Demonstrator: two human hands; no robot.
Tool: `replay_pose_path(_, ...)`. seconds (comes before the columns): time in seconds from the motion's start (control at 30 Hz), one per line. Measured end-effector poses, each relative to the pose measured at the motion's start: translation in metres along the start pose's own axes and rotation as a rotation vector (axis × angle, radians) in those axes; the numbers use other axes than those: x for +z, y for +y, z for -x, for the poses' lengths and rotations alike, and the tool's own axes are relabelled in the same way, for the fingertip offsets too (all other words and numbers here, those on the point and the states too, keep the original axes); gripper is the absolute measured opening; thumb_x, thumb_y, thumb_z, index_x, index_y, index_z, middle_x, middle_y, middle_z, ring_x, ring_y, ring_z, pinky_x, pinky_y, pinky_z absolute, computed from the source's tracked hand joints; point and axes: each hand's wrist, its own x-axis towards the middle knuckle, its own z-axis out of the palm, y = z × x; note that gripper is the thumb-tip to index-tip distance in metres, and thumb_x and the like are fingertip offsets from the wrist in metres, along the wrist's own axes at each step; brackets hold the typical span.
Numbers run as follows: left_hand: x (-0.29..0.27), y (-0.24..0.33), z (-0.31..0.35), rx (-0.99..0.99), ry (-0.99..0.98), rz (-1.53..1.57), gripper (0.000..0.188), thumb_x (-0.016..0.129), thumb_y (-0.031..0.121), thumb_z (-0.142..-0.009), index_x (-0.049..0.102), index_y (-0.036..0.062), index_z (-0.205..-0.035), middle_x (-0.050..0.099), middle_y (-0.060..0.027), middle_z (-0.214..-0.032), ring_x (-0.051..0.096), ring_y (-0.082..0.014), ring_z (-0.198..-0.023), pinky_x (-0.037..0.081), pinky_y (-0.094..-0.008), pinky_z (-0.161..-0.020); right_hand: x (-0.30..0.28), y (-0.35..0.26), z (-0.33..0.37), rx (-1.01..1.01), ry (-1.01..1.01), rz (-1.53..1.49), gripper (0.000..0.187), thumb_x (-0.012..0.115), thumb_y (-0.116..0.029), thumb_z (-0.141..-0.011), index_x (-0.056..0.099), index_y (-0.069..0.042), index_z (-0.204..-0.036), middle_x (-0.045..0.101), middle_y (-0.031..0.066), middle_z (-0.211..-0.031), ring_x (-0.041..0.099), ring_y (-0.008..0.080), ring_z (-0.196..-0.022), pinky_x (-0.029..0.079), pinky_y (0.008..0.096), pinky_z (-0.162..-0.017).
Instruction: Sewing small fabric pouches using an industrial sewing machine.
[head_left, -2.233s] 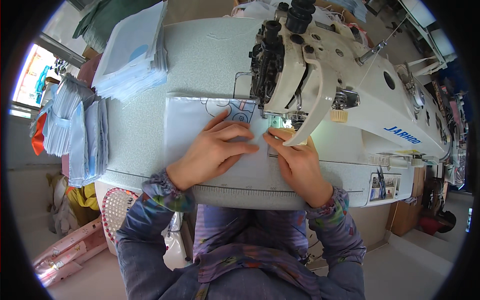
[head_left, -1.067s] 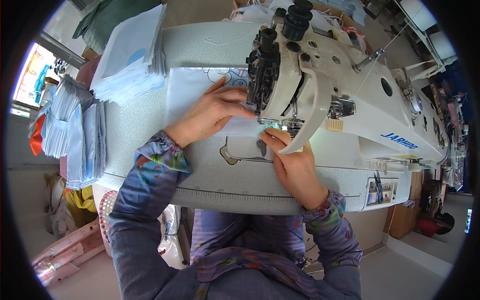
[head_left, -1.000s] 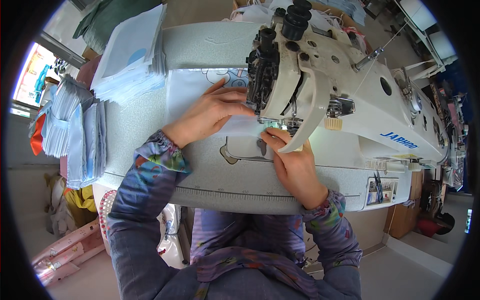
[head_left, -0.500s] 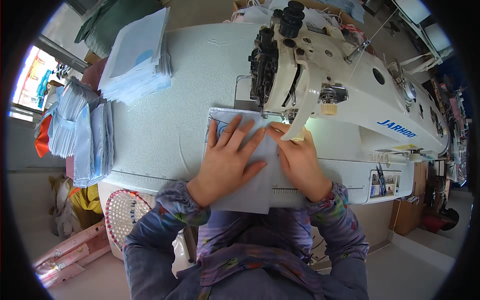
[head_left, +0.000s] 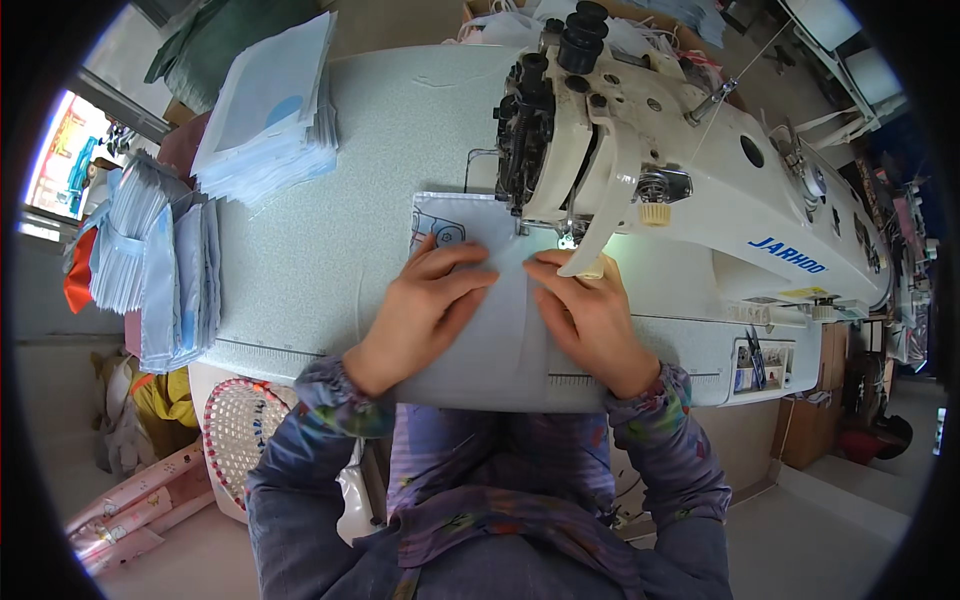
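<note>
A pale grey-blue cloth piece (head_left: 480, 355) with a dark line print at its far left corner lies under the front of the white sewing machine (head_left: 690, 150). Its far part reaches beside the needle area, and its near end comes to the table's front edge. On the cloth's left half rests my left hand (head_left: 425, 310), fingers drawn in and thumb close to the forefinger, closed on the fabric. My right hand (head_left: 590, 315) holds the cloth's right side just before the presser foot, thumb and forefinger bent together. A machine lever partly covers its fingers.
A stack of light blue cloth pieces (head_left: 270, 130) lies at the far left of the table (head_left: 400, 110). Bundled pieces (head_left: 150, 260) hang over the left edge. A woven basket (head_left: 240, 430) is below. Snips (head_left: 755, 360) lie in a tray at right.
My left hand has gone from spread flat to fingers drawn in, shifting slightly left and nearer me. The cloth now extends farther past the needle, and its near part looks wider. My right hand stays close.
</note>
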Motion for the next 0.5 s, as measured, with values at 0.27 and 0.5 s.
replay_pose_path(0.27, -0.064, 0.006, 0.067, 0.01, -0.166, -0.21, 0.059, 0.074, -0.003, -0.081, 0.075, 0.0118, -0.138, 0.065, -0.0141, -0.151, 0.061, -0.0402, -0.144, 0.046, -0.0563, -0.125, -0.004, -0.008, -0.004, -0.023, -0.024, 0.056, 0.052, 0.089, -0.03, -0.09, 0.076, -0.006, -0.133, 0.073, 0.0089, -0.132, 0.065, 0.0303, -0.122, 0.047, 0.044, -0.107)
replay_pose_path(0.5, -0.058, 0.004, 0.03, 0.292, -0.314, -0.279, 0.063, 0.078, 0.005, -0.072, 0.078, 0.0152, -0.134, 0.068, -0.0057, -0.145, 0.061, -0.0312, -0.144, 0.044, -0.0569, -0.127, -0.001, -0.008, -0.001, 0.018, -0.042, 0.068, 0.052, 0.089, -0.031, -0.089, 0.076, -0.006, -0.133, 0.073, 0.0085, -0.132, 0.066, 0.0311, -0.123, 0.048, 0.0449, -0.107)
